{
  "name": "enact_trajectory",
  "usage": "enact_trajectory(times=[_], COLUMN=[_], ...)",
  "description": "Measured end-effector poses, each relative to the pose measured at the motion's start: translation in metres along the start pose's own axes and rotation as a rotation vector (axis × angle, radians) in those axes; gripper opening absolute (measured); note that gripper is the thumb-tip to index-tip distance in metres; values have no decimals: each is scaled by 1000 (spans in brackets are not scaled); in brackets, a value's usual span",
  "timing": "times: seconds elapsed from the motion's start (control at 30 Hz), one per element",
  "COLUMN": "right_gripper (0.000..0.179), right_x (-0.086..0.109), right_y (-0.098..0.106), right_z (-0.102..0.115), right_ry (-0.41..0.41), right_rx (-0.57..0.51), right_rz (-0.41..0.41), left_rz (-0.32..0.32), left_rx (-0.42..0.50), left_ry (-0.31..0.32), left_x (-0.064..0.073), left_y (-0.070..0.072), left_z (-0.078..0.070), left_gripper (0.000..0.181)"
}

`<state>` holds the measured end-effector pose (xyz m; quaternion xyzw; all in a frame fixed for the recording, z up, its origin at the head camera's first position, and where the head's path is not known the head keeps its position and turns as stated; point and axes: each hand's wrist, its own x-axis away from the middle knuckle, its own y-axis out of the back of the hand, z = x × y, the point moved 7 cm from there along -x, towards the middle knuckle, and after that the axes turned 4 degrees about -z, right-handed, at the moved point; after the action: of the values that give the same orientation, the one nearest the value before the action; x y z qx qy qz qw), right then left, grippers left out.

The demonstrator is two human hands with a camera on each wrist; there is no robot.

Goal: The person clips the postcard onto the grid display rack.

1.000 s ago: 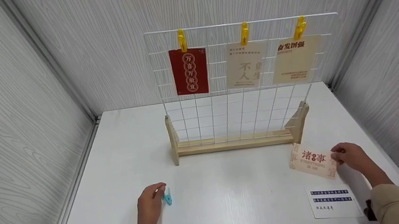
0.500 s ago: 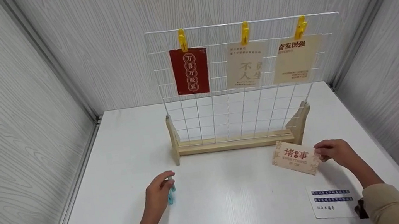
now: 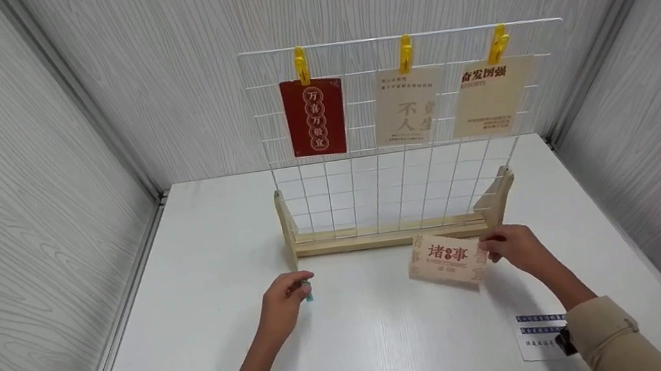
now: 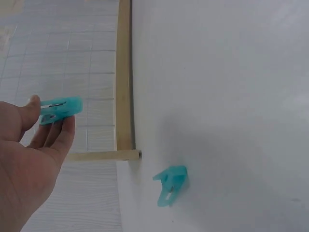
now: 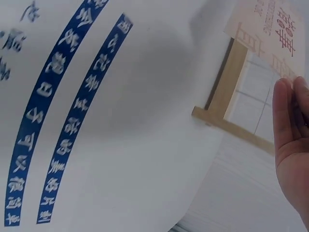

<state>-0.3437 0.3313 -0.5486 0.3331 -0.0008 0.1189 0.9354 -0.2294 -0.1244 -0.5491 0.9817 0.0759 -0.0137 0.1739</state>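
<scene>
In the head view my left hand [image 3: 287,301], in front of the wire grid's left foot, pinches a teal clothes peg [image 4: 65,107] between thumb and fingers, plainest in the left wrist view. A second teal peg [image 4: 171,183] lies on the table below that hand; the left arm hides it in the head view. My right hand [image 3: 517,246] pinches the right edge of a pale pink card [image 3: 445,263] with red characters, held above the table and slightly tilted. A white card with blue strips [image 3: 536,338] lies on the table, partly covered by the right sleeve.
A white wire grid [image 3: 363,190] stands upright in a wooden base [image 3: 390,239]. Yellow pegs hold a red card [image 3: 315,116], a cream card [image 3: 407,107] and another cream card [image 3: 493,98] along its top. Grey-white panels enclose the table at back and sides.
My right hand has carried the pink card leftward, away from the white card. My left hand has lifted one teal peg and moved right and toward the grid; the other peg stays on the table.
</scene>
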Motion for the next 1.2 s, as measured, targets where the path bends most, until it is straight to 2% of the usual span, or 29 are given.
enact_trajectory(times=[0.3,0.5,0.77,0.93,1.2], right_gripper=[8,5,8,8,8], right_x=[-6,-12,-23,-29,-38], right_y=[-35,-50,-67,-77,-84], right_z=[54,78,102,112,125], right_ry=[147,220,286,295,281], right_rx=[-1,34,0,12,31], right_rz=[-20,-51,-43,-31,-45], left_rz=[44,71,33,8,28], left_rx=[-4,27,2,40,68], left_ry=[-18,-26,-89,-90,-134], left_x=[-16,-26,-41,-48,-58], left_y=[-21,-27,-28,-28,-32], left_z=[-18,-28,-45,-52,-64], left_gripper=[35,30,20,16,20])
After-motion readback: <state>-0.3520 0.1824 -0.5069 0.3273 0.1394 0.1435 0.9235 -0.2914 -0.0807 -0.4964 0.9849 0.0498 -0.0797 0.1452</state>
